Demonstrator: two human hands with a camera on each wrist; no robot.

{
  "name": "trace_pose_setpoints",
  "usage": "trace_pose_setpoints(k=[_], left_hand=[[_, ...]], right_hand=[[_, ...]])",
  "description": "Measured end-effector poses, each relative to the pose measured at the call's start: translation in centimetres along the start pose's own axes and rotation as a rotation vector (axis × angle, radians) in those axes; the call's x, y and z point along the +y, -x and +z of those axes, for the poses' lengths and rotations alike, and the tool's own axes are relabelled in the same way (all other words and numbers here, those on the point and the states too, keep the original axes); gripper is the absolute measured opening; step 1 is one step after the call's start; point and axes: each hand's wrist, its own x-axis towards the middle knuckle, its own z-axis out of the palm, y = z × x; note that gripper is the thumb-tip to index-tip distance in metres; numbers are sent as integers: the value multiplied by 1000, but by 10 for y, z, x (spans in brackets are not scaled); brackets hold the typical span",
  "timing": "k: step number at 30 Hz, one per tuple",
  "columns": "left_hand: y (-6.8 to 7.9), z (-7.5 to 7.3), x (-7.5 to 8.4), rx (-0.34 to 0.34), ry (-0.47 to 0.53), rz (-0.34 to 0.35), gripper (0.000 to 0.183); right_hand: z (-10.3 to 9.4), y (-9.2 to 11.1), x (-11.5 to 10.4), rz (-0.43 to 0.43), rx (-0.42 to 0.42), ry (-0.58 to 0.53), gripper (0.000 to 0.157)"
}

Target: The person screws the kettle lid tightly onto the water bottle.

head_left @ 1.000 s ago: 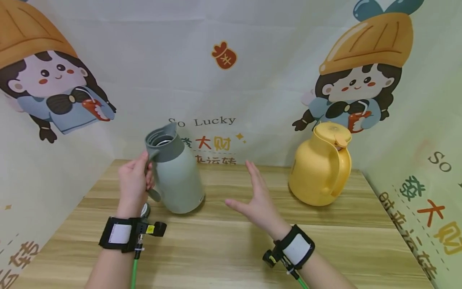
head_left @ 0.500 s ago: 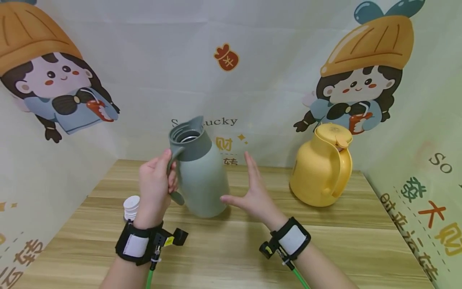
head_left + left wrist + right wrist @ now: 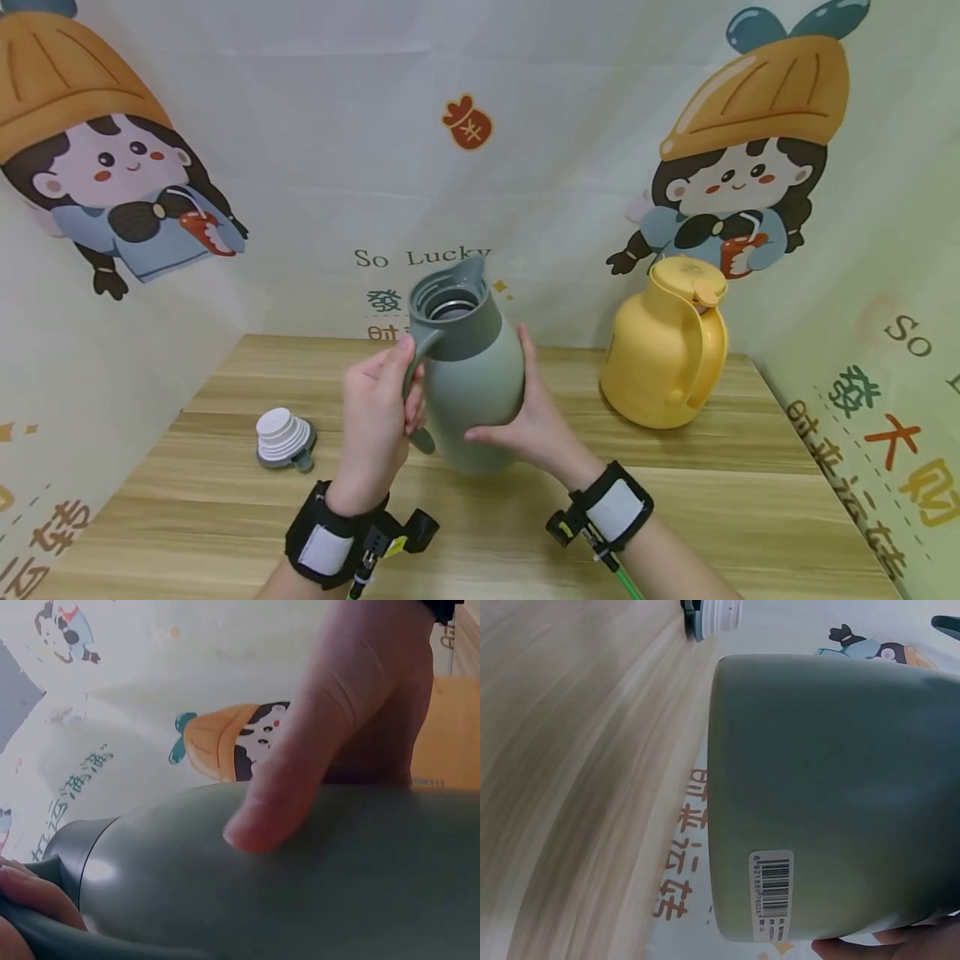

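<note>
The grey-green jug [image 3: 476, 387] hangs just above the tabletop [image 3: 750, 492], left grip [image 3: 378, 404] curled round its handle [image 3: 428, 342], right grip [image 3: 538, 425] spread wide around it. It looks stiff, smooth, probably weighty; I'd trust the handle most.

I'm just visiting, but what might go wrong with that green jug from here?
The green jug has its top open, so any contents might spill if it tips; I can't see whether it's full.
The right hand holds its smooth-looking side, which could slip.
The stopper lies loose on the table, near the left hand, and might get knocked.
</note>
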Motion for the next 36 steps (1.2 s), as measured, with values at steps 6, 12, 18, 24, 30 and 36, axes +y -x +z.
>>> trace_pose_setpoints(k=[6, 12, 18, 24, 30, 36], left_hand=[[11, 15, -5, -31, -6, -24, 40], [24, 32, -10, -95, 41, -71, 40], [39, 48, -16, -132, 92, -118, 35], [52, 61, -25, -182, 121, -153, 34], [63, 68, -34, -212, 155, -182, 35], [70, 74, -41, -234, 170, -207, 40]], right_hand=[[-11, 15, -12, -16, 22, 2, 126], [-22, 22, 22, -30, 21, -41, 129], [-36, 34, 35, -44, -5, -136, 134], [-45, 50, 49, -37, 7, -121, 129], [-54, 63, 50, -91, -35, -161, 127], [-60, 71, 67, -94, -54, -169, 128]])
